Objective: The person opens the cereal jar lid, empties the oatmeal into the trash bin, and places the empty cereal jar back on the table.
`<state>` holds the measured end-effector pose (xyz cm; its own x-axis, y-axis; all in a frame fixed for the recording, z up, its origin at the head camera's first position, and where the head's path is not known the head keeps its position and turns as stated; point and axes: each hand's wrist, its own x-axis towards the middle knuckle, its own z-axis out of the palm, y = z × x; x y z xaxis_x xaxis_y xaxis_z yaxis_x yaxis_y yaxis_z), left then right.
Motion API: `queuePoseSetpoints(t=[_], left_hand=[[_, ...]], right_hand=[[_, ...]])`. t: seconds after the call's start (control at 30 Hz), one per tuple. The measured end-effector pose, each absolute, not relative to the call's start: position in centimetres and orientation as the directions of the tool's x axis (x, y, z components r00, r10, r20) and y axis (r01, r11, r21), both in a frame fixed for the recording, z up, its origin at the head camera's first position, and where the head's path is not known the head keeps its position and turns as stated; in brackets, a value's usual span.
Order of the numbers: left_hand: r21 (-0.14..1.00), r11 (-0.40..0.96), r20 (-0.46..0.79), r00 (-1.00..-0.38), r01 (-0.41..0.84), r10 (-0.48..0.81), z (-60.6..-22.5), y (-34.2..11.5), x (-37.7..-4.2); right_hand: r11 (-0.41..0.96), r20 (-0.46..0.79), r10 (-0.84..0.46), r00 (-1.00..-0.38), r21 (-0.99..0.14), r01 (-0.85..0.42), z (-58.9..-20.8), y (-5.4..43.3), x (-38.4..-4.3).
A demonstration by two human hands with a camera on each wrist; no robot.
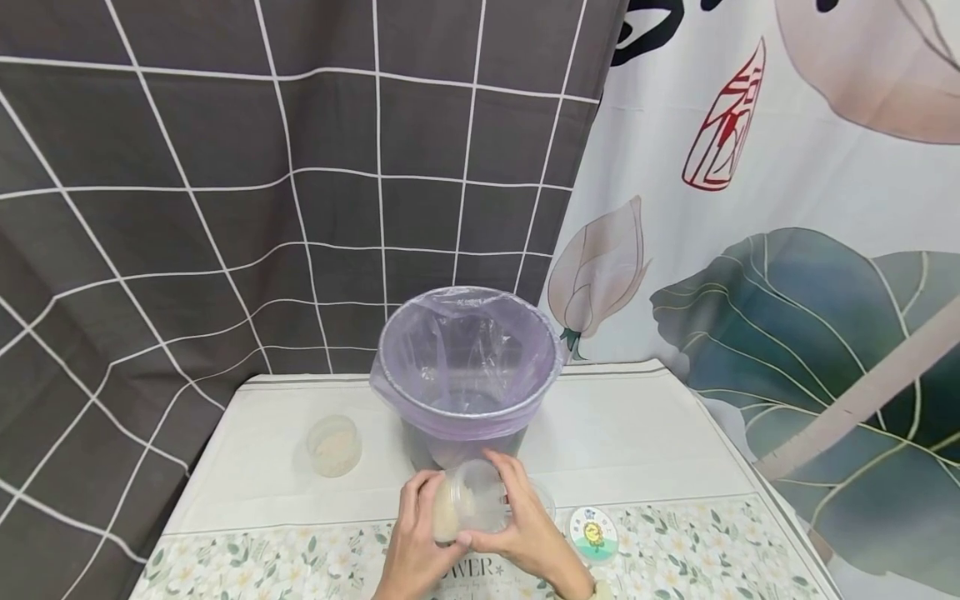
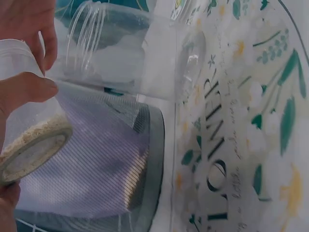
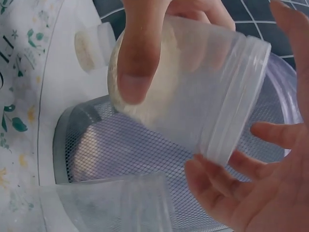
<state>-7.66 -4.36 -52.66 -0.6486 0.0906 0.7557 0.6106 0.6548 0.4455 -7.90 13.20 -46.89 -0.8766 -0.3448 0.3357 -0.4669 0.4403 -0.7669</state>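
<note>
A clear plastic jar with pale grains gathered at its base lies tilted on its side over the table, in front of the bin. My left hand grips it near the base, thumb on one side and fingers on the other. Its open mouth faces my right hand, whose fingers are spread and loosely bent, with fingertips right at the rim. A second clear jar, with no grains showing in it, stands beside the bin, partly hidden behind my right hand in the head view.
A mesh bin lined with a purple bag stands behind my hands. Left of it is a small clear container holding pale grains. A round lid with a sunflower picture lies at the right on the flowered tablecloth.
</note>
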Motion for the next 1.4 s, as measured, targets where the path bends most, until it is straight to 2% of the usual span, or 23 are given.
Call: queuePoseSetpoints(t=[0.37,0.57,0.83,1.1,1.4], left_hand=[[0.265,0.692,0.818,-0.537,0.672,0.208,-51.4,-3.0,-8.2],[0.223,0.719,0.815,-0.531,0.659,0.233,-51.3,-2.6,-8.1],[0.193,0.735,0.81,-0.529,0.65,0.254,-51.1,-2.4,-8.0],[0.187,0.731,0.788,-0.545,0.656,0.288,-51.0,-2.4,-7.9],[0.099,0.708,0.869,-0.408,0.699,0.281,-50.6,-2.0,-8.5]], right_hand=[[0.489,0.194,-0.226,-0.955,-0.825,-0.283,-45.7,13.1,-7.2],[0.534,0.122,-0.165,-0.979,-0.824,-0.192,-45.0,13.0,-6.9],[0.546,0.027,-0.171,-0.985,-0.829,-0.118,-44.1,13.3,-6.8],[0.391,-0.085,-0.205,-0.975,-0.92,-0.002,-44.1,13.3,-7.2],[0.326,-0.144,-0.175,-0.974,-0.942,0.081,-43.7,13.2,-7.3]])
